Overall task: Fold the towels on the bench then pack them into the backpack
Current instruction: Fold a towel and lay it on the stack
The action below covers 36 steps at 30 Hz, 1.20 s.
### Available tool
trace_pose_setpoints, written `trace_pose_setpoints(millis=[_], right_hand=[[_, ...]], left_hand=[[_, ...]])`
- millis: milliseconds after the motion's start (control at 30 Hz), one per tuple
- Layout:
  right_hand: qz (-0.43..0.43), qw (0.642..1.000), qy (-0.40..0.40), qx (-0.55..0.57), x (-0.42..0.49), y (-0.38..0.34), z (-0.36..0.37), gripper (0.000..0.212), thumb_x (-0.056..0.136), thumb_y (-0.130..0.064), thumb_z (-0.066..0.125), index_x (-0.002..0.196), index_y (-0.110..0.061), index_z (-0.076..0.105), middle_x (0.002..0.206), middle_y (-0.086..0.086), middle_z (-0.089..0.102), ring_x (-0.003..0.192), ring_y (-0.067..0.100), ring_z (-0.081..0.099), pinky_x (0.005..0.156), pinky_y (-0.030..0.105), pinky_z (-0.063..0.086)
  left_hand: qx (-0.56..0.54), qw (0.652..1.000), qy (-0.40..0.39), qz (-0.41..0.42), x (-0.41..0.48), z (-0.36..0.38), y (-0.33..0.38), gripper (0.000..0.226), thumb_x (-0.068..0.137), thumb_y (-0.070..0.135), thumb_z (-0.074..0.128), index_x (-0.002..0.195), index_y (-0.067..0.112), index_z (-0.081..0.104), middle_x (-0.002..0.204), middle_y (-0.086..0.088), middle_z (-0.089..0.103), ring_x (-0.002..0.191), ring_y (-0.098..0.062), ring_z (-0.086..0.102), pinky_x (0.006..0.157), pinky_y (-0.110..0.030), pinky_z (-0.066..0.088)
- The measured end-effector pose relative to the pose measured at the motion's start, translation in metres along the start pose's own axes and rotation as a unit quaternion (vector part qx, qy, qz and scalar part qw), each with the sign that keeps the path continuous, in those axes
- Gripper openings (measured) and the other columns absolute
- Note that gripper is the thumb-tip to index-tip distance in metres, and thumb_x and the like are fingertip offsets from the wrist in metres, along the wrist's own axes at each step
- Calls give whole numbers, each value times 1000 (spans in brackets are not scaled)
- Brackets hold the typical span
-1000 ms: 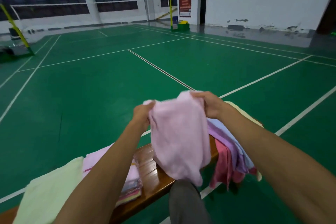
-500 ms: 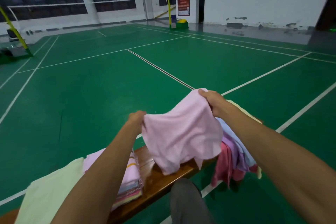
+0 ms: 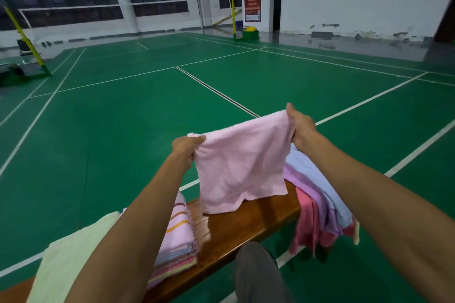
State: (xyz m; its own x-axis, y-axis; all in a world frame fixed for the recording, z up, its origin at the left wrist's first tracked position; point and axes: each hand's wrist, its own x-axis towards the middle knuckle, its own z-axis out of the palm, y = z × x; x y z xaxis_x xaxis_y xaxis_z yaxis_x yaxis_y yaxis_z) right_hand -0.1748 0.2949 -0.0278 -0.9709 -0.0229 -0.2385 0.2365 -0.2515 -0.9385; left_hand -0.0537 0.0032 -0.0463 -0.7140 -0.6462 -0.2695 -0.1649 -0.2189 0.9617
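On the wooden bench (image 3: 246,226) a folded stack (image 3: 177,241) lies left and a loose heap (image 3: 317,194) right. Above it, the pink towel (image 3: 242,162) — bunched a second ago — now hangs stretched flat, left hand (image 3: 186,149) and right hand (image 3: 301,128) each pinching a top corner — ready, I'd judge, for folding; no backpack shows.
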Motion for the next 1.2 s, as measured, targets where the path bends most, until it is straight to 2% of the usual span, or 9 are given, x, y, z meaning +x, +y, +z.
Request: trace_pose_setpoints(millis=[67, 133, 300, 633, 767, 867, 1000, 1133, 1200], right_hand=[[6, 1000, -18, -12, -3, -4, 2, 68, 57, -61, 89, 96, -9, 68, 82, 4, 63, 71, 22, 59, 69, 40, 51], [3, 1000, -24, -17, -6, -8, 2, 46, 77, -49, 84, 95, -11, 64, 78, 6, 58, 68, 21, 53, 64, 38, 47], [-63, 997, 44, 9, -7, -20, 6, 33, 82, -16, 75, 66, -17, 46, 61, 2, 42, 53, 17, 38, 46, 21, 31], [-130, 987, 72, -64, -5, -34, 5, 19, 86, -9, 65, 101, -19, 71, 98, -3, 67, 86, 12, 59, 73, 26, 47], [-146, 971, 9, -191, 3, -35, 4, 21, 85, -5, 71, 104, -15, 72, 106, 5, 68, 99, 20, 62, 79, 28, 48], [-150, 958, -36, -242, 6, -41, 7, 33, 84, 0, 71, 115, -11, 71, 119, 9, 64, 111, 25, 59, 93, 33, 50], [-212, 853, -37, -476, 7, -50, 9, 46, 84, 6, 57, 128, -5, 66, 130, 13, 62, 123, 32, 57, 103, 40, 49], [-256, 696, 11, -671, -4, -49, 11, 16, 84, 8, 53, 82, 1, 67, 77, 15, 59, 67, 30, 56, 61, 33, 47], [-284, 644, 28, -710, -11, -47, 12, 14, 87, 7, 56, 76, -2, 58, 83, 11, 52, 66, 25, 48, 60, 33, 41]], left_hand=[[-28, 998, 45, 17, 5, -8, 2, 40, 74, 6, 88, 106, -4, 65, 105, -15, 69, 89, -28, 69, 86, -39, 59], [-42, 997, 55, 26, 13, -14, 6, 37, 78, 13, 86, 105, -3, 66, 103, -14, 69, 91, -28, 68, 88, -40, 59], [16, 995, 77, 65, 19, -12, 13, 26, 99, 29, 57, 85, 7, 56, 89, -11, 59, 72, -23, 52, 69, -36, 46], [-4, 988, 49, 144, 17, -6, 28, 2, 96, 13, 59, 97, 14, 59, 98, -8, 60, 83, -21, 53, 73, -32, 46], [29, 982, -14, 185, 10, -9, 38, 37, 89, -4, 58, 119, 16, 55, 99, -9, 57, 79, -18, 55, 68, -28, 49], [137, 963, -57, 227, 14, -14, 44, 41, 85, -8, 63, 121, 12, 66, 116, -12, 61, 100, -25, 61, 83, -29, 53], [456, 821, 6, 343, 21, -14, 55, 30, 88, 3, 59, 115, 5, 72, 118, -16, 67, 115, -35, 60, 97, -39, 47], [636, 658, 14, 403, 16, -15, 59, 12, 86, 1, 56, 85, -2, 67, 87, -13, 52, 90, -38, 59, 66, -38, 39], [685, 596, 43, 417, 10, -13, 59, 10, 86, -2, 58, 88, 0, 67, 96, -14, 57, 94, -37, 57, 65, -38, 38]])
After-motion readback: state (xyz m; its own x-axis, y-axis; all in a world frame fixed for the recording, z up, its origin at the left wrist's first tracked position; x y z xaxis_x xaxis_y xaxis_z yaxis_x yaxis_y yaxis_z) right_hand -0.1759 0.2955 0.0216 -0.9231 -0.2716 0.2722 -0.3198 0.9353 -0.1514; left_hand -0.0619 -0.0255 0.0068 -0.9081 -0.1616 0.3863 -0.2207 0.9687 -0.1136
